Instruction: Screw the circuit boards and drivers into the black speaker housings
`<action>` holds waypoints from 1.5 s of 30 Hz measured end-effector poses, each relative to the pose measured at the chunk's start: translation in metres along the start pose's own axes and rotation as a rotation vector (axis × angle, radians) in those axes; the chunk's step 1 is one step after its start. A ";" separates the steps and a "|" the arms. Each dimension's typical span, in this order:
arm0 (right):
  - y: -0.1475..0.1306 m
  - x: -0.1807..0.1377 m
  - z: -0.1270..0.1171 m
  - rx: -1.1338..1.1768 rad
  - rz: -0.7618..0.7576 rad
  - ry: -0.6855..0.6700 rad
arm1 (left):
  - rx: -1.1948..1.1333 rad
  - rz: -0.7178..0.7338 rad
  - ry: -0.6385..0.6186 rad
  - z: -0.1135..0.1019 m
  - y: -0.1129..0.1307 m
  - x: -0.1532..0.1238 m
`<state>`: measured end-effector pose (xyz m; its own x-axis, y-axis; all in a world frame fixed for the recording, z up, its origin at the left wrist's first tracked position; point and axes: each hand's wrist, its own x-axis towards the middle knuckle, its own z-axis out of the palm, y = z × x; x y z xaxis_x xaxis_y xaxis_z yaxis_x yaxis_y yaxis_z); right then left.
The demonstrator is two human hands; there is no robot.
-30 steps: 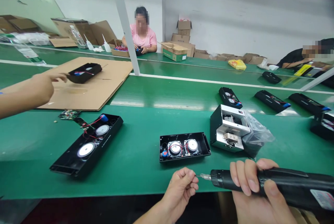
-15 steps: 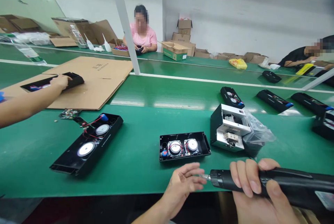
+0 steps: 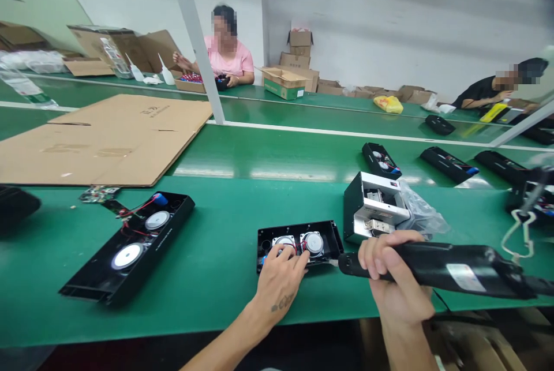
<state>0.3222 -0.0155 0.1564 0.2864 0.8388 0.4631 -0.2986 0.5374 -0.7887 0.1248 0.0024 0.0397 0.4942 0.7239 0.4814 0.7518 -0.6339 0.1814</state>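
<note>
My right hand (image 3: 398,278) is wrapped around a black electric screwdriver (image 3: 437,261), held nearly level with its tip pointing left. That tip meets the near right corner of an open black speaker housing (image 3: 332,233). Inside the housing are two round speakers (image 3: 313,243) with red and black wires. My left hand (image 3: 279,281) reaches over the housing's near edge, its fingers bent down onto the left speaker and the wires. What lies under those fingertips is hidden. Farther left, another open speaker housing (image 3: 134,244) rests at an angle, a circuit board (image 3: 98,193) beside its far end.
A silver and black machine (image 3: 376,203) stands just behind the screwdriver, with clear plastic beside it. Several black housings (image 3: 448,164) lie at the right. Flat cardboard (image 3: 108,140) covers the left. Two people (image 3: 229,59) sit across the bench. A metal hook (image 3: 519,232) hangs at right.
My left hand has moved from beside the screwdriver tip onto the housing. The screwdriver has swung to the housing's corner. At left, another person's arm and the housing on the cardboard have moved away.
</note>
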 end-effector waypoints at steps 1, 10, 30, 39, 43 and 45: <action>0.004 0.000 0.000 -0.001 0.004 -0.008 | 0.016 0.005 0.011 0.003 0.000 -0.002; 0.028 0.002 0.003 -0.024 0.062 -0.048 | 0.057 0.024 0.075 0.009 -0.001 -0.008; 0.047 -0.002 0.001 -0.053 0.125 -0.232 | 0.030 0.039 0.102 0.004 0.002 -0.005; 0.051 -0.007 0.013 -0.155 0.127 -0.196 | -0.011 0.033 0.057 0.005 -0.001 -0.006; 0.054 -0.007 0.017 -0.181 0.104 -0.139 | -0.039 0.038 0.026 0.002 -0.001 -0.002; 0.047 -0.005 0.017 -0.170 0.107 -0.126 | -0.066 0.049 0.006 -0.007 -0.002 0.001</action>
<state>0.2914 0.0074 0.1239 0.1422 0.9003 0.4114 -0.1610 0.4311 -0.8878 0.1210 0.0029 0.0457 0.5271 0.6901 0.4959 0.6961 -0.6854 0.2138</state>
